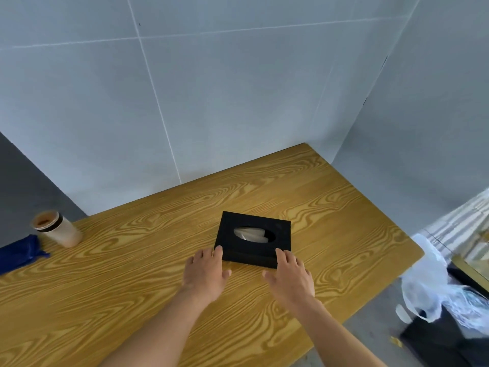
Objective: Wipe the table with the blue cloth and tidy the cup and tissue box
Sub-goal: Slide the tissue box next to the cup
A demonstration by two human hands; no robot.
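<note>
both hands [251, 274] at tissue box [254, 238]

Two bare forearms in view, entering from the near edge of the frame, uncovered to the wrist and beyond; no sleeve reaching into view on either side. Left hand [206, 271] ungloved, with short, plain fingernails. Right hand [291, 276] likewise ungloved, nails short and plain. Nothing worn on either wrist or on any visible finger. Knuckles and tendons faintly marked along the backs of both hands. Forearms slim and smooth, slightly blurred by the wide-angle lens toward the lower edge of the picture. Upper arms, shoulders and clothing all out of frame, so garment cannot be told.
</note>
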